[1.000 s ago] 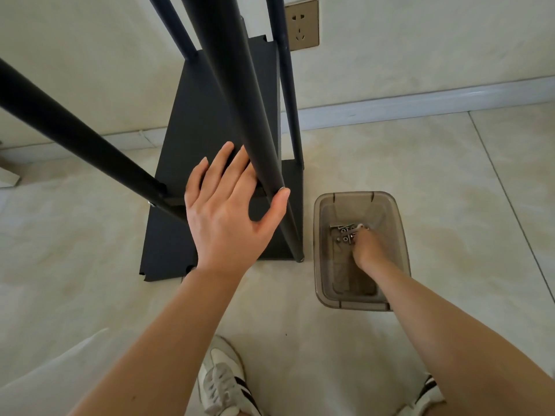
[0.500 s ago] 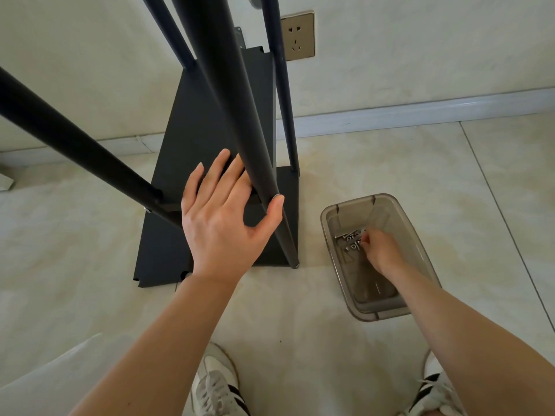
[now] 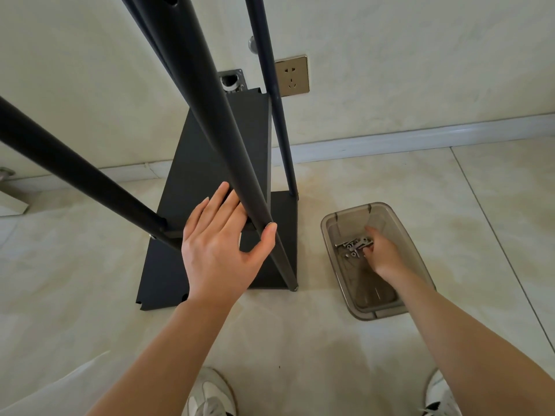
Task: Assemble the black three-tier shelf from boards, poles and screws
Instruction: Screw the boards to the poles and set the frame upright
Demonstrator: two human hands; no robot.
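Note:
A partly built black shelf stands on the floor by the wall. Its base board (image 3: 283,211) lies flat, and a loose black board (image 3: 210,151) leans on the frame. My left hand (image 3: 219,253) holds the near right pole (image 3: 210,109), thumb hooked round its front and fingers stretched behind it. Another pole (image 3: 60,166) slants off to the left, and a thin back pole (image 3: 279,115) rises at the right. My right hand (image 3: 383,253) reaches into a smoky plastic box (image 3: 387,313), its fingertips curled down onto the metal screws (image 3: 351,244).
A wall socket (image 3: 292,75) and a white skirting board (image 3: 420,136) lie behind the shelf. My two shoes (image 3: 210,394) (image 3: 438,397) stand on the pale tiled floor at the bottom edge. A metal foot of some furniture shows at far left (image 3: 6,172).
The box has turned slightly clockwise and my right hand has shifted over the screws. My left hand keeps its hold on the pole. The view has tilted up a little.

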